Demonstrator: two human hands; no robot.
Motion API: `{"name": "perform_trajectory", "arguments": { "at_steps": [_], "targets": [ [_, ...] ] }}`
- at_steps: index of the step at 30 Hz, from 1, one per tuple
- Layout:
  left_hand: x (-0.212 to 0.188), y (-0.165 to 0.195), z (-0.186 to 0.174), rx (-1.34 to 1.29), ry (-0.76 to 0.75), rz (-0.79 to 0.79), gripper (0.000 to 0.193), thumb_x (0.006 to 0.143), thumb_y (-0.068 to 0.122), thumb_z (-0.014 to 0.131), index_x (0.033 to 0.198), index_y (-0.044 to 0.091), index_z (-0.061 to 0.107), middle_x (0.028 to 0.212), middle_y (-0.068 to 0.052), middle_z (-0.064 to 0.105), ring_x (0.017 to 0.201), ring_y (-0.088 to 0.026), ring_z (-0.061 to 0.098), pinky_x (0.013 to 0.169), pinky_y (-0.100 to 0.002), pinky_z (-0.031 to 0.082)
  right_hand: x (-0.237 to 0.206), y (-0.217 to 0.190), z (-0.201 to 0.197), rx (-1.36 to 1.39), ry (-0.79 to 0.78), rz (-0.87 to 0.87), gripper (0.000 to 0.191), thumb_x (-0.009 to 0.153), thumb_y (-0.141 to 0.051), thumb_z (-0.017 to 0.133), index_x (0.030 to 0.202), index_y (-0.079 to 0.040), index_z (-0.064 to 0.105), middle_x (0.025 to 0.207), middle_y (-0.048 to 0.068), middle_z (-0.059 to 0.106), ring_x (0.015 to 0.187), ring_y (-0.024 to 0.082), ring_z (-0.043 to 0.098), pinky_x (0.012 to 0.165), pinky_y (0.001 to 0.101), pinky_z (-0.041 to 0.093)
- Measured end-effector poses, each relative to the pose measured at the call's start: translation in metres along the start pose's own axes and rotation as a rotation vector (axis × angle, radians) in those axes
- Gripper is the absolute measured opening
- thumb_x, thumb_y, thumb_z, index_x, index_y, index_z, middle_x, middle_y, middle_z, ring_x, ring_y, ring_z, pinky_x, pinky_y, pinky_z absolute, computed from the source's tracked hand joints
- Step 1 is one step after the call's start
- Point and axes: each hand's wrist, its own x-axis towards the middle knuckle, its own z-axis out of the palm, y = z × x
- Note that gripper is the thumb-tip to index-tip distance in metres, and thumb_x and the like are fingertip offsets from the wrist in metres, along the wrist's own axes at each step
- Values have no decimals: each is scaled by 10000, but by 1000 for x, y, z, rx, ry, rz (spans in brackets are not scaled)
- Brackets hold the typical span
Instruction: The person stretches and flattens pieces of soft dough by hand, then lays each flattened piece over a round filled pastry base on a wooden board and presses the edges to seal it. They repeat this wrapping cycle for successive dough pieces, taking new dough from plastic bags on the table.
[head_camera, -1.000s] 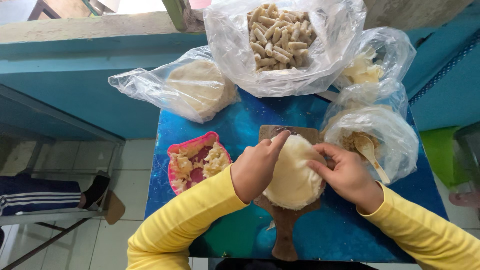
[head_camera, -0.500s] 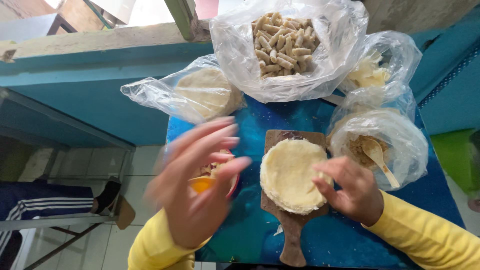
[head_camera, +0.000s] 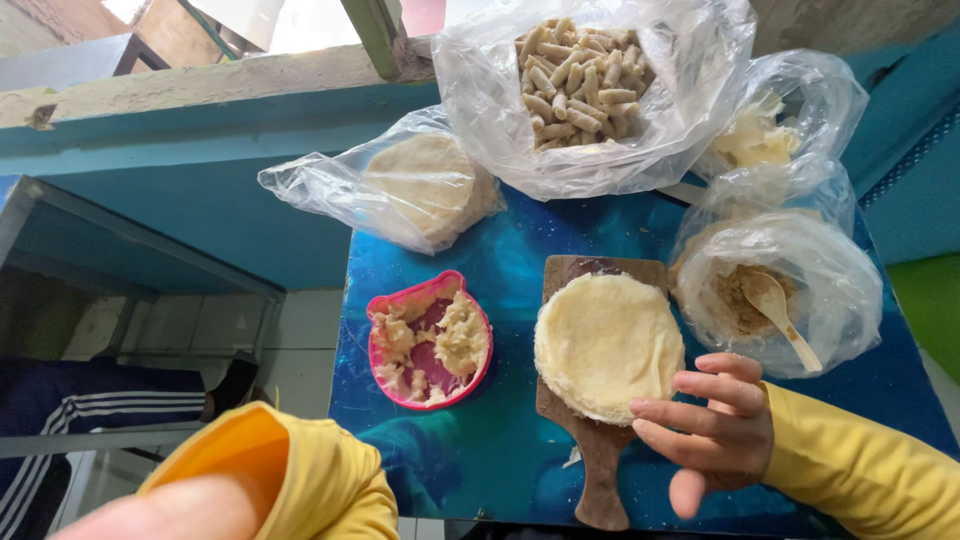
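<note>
The right hand (head_camera: 715, 430), fingers open, is touching the edge of the dough stack (head_camera: 608, 343) sitting on the wooden paddle board (head_camera: 600, 470), while the left hand's grip is hidden behind its yellow sleeve (head_camera: 290, 480).

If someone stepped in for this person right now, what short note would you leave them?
Right hand: open, fingertips at the edge of the round pale dough disc lying on the brown wooden paddle board.
Left hand: raised close to the camera, blurred, holding nothing visible.
Pink heart-shaped bowl of lumpy filling sits left of the board on the blue table.
Done: disc flattened on board.
Left: the disc carries no filling yet.
</note>
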Motion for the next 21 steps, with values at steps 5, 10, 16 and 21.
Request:
{"name": "perform_trajectory", "arguments": {
  "at_steps": [5, 10, 16, 21],
  "targets": [
    [12, -13, -27, 218, -120, -120, 193, 1075, 193, 699, 1171, 27, 714, 1055, -138, 728, 854, -214, 723, 758, -312, 574, -15, 0, 4, -9, -55, -2, 133, 1007, -189, 608, 1008, -183, 741, 1308, -45, 687, 1272, 208, 439, 1069, 421, 360],
    [15, -59, -29, 462, -435, -342, 206, 1099, 213, 686, 1132, 17, 740, 999, -139, 742, 838, -211, 718, 760, -313, 561, -17, -4, 9, -65, -62, 127, 140, 882, -67, 628, 958, -77, 745, 1270, -21, 707, 1273, 248, 465, 1047, 460, 353],
    [-8, -111, -23, 604, -831, -746, 225, 997, 225, 669, 1115, 67, 777, 874, -171, 747, 708, -245, 714, 686, -361, 539, -12, -4, 6, -50, -8, 124, 248, 968, -215, 556, 1053, -146, 779, 1285, 18, 674, 1322, 252, 406, 1089, 454, 336],
    [-28, -152, -9, 616, -923, -669, 234, 963, 263, 695, 1104, 98, 783, 899, -179, 742, 786, -303, 716, 730, -400, 547, -10, -5, 3, -48, -72, 98, 289, 1038, -308, 519, 1068, -212, 791, 1296, 6, 669, 1316, 256, 405, 1102, 439, 348]
  ]
}}
